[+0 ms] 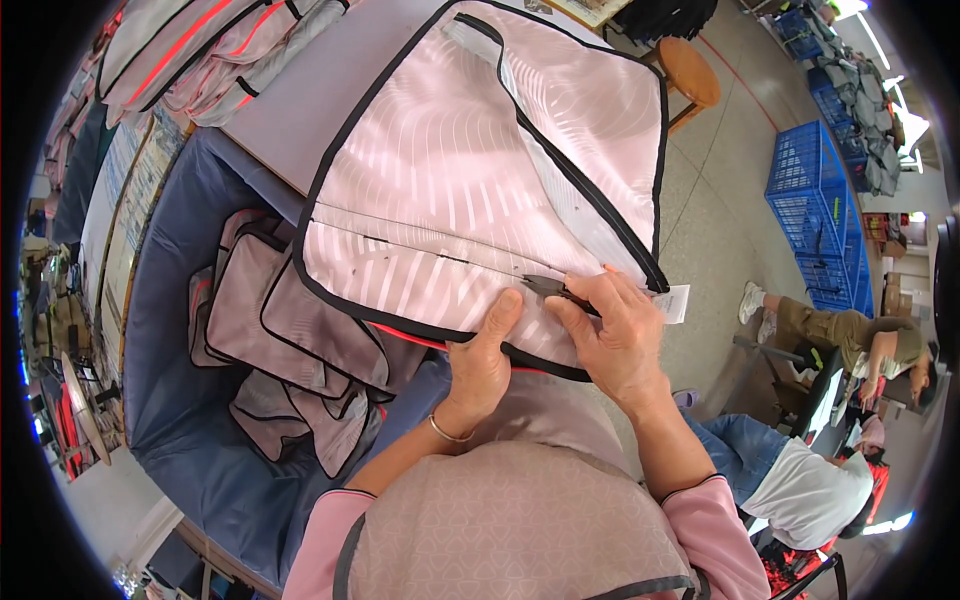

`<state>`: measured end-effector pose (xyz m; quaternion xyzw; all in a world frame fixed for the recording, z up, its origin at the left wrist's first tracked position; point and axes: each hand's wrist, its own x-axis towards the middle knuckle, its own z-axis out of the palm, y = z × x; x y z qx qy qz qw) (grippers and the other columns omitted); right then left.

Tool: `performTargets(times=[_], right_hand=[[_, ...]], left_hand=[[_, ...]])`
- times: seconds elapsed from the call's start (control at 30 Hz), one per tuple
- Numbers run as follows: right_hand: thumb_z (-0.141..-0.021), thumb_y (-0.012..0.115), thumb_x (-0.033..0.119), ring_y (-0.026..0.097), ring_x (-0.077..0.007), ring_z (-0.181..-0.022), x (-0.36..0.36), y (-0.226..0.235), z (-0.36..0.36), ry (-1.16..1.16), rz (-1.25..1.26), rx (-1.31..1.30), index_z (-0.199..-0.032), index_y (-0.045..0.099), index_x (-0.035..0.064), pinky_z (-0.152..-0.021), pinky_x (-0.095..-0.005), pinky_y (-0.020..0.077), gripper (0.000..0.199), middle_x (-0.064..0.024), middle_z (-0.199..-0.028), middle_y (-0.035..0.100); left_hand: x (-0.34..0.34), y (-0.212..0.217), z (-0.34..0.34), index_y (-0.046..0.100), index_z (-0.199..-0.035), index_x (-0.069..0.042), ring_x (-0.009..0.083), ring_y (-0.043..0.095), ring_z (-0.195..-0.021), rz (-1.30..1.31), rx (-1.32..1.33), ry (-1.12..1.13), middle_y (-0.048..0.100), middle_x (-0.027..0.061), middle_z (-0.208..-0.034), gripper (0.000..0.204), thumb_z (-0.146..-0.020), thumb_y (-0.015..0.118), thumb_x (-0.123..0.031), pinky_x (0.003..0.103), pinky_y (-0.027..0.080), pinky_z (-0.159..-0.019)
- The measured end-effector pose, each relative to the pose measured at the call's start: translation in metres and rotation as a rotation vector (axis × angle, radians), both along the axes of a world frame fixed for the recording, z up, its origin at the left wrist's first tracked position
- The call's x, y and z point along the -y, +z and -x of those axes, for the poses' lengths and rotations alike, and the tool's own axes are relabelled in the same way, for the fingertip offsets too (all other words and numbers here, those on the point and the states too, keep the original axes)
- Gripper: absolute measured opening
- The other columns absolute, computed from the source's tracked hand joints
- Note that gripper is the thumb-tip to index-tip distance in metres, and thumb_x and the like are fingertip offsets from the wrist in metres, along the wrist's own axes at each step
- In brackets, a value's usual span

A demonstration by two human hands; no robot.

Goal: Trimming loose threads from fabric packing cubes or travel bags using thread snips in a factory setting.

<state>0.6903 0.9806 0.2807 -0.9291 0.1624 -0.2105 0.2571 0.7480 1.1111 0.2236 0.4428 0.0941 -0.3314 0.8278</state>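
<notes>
Workshop floor of pale grey concrete fills the right of the frame, with stacked blue plastic crates (812,205) at the upper right and other people seated at the lower right. Left and centre hold the grey table (300,115) edged by a blue cloth trough (180,400), in which a heap of smaller pink quilted panels with black binding (285,340) lies at centre left. More such pieces with red trim (190,55) are piled in the upper left corner.

Spread over the table's edge in the upper middle lies the large pale pink striped fabric panel bound in black piping (480,170), its near edge at the frame's centre, with a white tag (675,302) at its right corner. The left hand (482,365) presses flat on that near edge, fingers closed together. The right hand (610,335) is closed around small black thread snips (548,288), blades pointing left along the seam line.

Judging by the dark loose thread bits along the seam left of the blades, trimming looks only partly done, with this panel in hand and the trough's heap possibly finished or waiting; I cannot tell which
</notes>
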Motion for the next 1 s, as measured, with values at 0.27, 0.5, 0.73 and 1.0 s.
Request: performTargets(times=[0.27, 0.5, 0.73, 1.0], right_hand=[[-0.076, 0.074, 0.015, 0.06, -0.0246, -0.062, -0.001, -0.002, 0.005, -0.065, -0.146, -0.006, -0.083, 0.062, 0.0063, -0.058, -0.034, 0.0481, 0.017, -0.0079, -0.072, 0.061], [-0.087, 0.065, 0.014, 0.053, -0.007, -0.064, 0.016, -0.044, 0.001, -0.274, -0.736, -0.077, -0.087, 0.059, 0.0012, -0.061, -0.0238, 0.0441, 0.014, -0.0001, -0.07, 0.058], [-0.094, 0.056, 0.023, 0.039, -0.0003, -0.06, 0.027, -0.096, 0.005, -0.225, -1.194, 0.071, -0.092, 0.057, 0.0067, -0.052, -0.0173, 0.0289, 0.017, 0.0061, -0.073, 0.052], [-0.089, 0.064, 0.018, 0.05, -0.0039, -0.065, 0.016, -0.042, 0.022, -0.237, -0.921, 0.028, -0.096, 0.06, 0.0035, -0.058, -0.0184, 0.0397, 0.017, 0.0029, -0.078, 0.059]], left_hand=[[0.005, 0.003, -0.003, 0.06, -0.111, 0.001, 0.0132, 0.056, -0.098, 0.037, 0.014, 0.073, 0.06, 0.006, -0.11, 0.03, -0.09, 0.064, -0.02, 0.027, 0.045, -0.087], [-0.009, -0.039, -0.007, 0.05, -0.123, -0.006, 0.0164, 0.056, -0.103, 0.128, -0.303, 0.098, 0.058, 0.0048, -0.114, 0.035, -0.092, 0.06, -0.02, 0.033, 0.046, -0.089], [-0.001, -0.077, 0.037, 0.053, -0.119, 0.004, 0.0116, 0.053, -0.096, -0.182, -0.06, -0.098, 0.055, 0.0031, -0.115, 0.038, -0.087, 0.064, -0.012, 0.026, 0.042, -0.086], [0.01, -0.046, 0.023, 0.056, -0.116, 0.003, 0.0121, 0.051, -0.101, -0.008, -0.113, -0.077, 0.057, 0.0044, -0.114, 0.033, -0.09, 0.063, -0.016, 0.027, 0.04, -0.09]])
